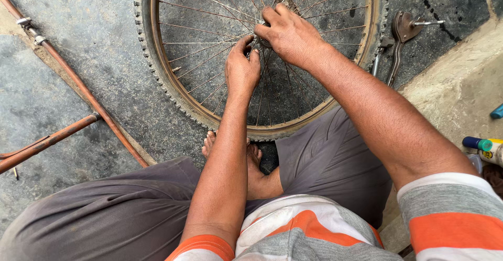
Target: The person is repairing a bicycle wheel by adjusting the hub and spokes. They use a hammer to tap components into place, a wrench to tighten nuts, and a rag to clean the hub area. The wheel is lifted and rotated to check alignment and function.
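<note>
A bicycle wheel (272, 119) with a knobby tyre and a rusty rim lies flat on the dark stone floor at twelve o'clock from the seated person, its near edge just above a bare foot (251, 161). Both hands meet at the wheel's hub (262, 42), where the spokes converge.

The left hand (242, 69) reaches in from six o'clock, fingers curled with the thumb and forefinger pinched together at the hub's near side; what they grip is hidden by the fingers. The right hand (288, 33) comes in from four o'clock and lies over the hub from the far side, fingers bent down and closed about it, fingertips among the spokes. The two hands are just beside each other, nearly touching at the hub.

At two o'clock from the hub, outside the rim, a metal bracket with a threaded rod (406, 35) lies on the floor. At nine o'clock a rust-coloured bicycle frame tube (78, 85) runs diagonally, a second tube joining it lower down. At four o'clock, on a pale concrete ledge (456, 88), a bottle with a blue and green cap (479, 144) lies at the frame's edge.
</note>
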